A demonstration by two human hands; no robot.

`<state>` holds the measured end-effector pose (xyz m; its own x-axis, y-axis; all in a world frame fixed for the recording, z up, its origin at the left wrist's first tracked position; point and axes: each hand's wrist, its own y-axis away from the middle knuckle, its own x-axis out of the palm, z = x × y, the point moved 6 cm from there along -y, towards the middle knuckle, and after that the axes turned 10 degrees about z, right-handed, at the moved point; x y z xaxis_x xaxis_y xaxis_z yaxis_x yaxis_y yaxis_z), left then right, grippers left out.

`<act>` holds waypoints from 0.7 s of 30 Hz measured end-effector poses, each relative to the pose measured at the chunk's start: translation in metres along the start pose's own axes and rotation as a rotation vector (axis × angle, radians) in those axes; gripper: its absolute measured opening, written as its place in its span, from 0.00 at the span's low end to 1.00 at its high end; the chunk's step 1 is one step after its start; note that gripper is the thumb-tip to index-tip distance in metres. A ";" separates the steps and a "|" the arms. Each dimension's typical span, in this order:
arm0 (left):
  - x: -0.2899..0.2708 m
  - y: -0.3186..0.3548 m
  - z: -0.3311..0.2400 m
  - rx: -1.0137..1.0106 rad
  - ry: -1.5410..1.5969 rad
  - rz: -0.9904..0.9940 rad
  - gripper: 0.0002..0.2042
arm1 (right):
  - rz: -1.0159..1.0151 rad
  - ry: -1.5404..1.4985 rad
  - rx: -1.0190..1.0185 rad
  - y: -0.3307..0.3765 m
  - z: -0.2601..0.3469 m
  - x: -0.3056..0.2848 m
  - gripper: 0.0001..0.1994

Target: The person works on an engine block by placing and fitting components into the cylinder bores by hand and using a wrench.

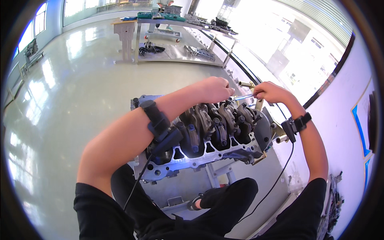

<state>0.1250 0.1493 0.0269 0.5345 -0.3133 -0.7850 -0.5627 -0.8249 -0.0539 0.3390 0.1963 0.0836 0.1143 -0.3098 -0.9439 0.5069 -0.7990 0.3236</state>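
Note:
An engine block [188,162] is mounted in front of me with its crankshaft side up, and the crankshaft [206,120] and its bearing caps show. Closed around the handle of a slim, shiny metal wrench [243,97] is my right hand [272,92], over the block's far right part. My left hand [218,90] reaches across the block with bent fingers by the wrench's other end. Its fingertips point down there, and whether they grip the wrench or a small part is hidden.
The block sits on a stand with a round plate [264,132] and brass-coloured arms [259,105] at its right. Beyond is a metal workbench [180,60] with parts on both levels. A white wall and window lie to the right. Cables [276,188] hang from both wrist-worn devices.

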 end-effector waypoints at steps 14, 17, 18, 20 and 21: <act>-0.006 0.004 0.001 0.022 -0.218 -0.108 0.20 | -0.114 1.263 -0.320 -0.099 0.065 0.011 0.05; -0.001 0.000 0.005 0.013 -0.242 -0.076 0.19 | -0.217 1.337 -0.512 -0.104 0.099 0.010 0.06; 0.002 -0.003 0.007 0.014 -0.275 -0.075 0.18 | -0.212 1.333 -0.512 -0.109 0.108 0.010 0.06; 0.003 -0.004 0.006 -0.039 -0.273 0.001 0.18 | -0.346 1.140 -0.808 -0.106 0.137 0.012 0.04; 0.005 -0.003 0.006 -0.090 -0.273 0.073 0.18 | -0.344 1.138 -0.805 -0.106 0.139 0.014 0.04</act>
<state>0.1254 0.1534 0.0194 0.2987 -0.2451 -0.9223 -0.5286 -0.8472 0.0540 0.1679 0.2045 0.0454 0.3024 0.7158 -0.6294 0.9423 -0.1250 0.3106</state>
